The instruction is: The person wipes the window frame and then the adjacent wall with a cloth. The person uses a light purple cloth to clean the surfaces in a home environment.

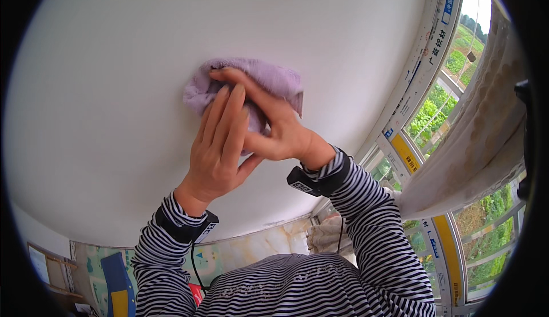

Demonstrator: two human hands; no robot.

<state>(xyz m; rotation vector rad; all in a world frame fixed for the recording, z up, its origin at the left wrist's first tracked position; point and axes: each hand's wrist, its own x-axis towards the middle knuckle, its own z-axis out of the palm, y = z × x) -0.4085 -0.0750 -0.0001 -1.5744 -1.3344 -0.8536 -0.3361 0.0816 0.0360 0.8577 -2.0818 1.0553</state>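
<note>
A lilac, soft towelling cloth, bunched and folded, is held in front of a smooth white surface. My right hand holds the cloth from the right, its index finger stretched across the folds and its thumb towards my left hand. From the near left, my left hand clasps the bunch with straight fingers, its back towards me. Its palm side is hidden. The two hands overlap around the thumbs. Whether the cloth touches the white surface, I cannot tell.
At the right, a window frame bears printed film, and a pale curtain hangs before it. Both wrists carry black straps with small boxes; a cable runs from the left one. Below left are a blue-and-yellow object and a wooden frame.
</note>
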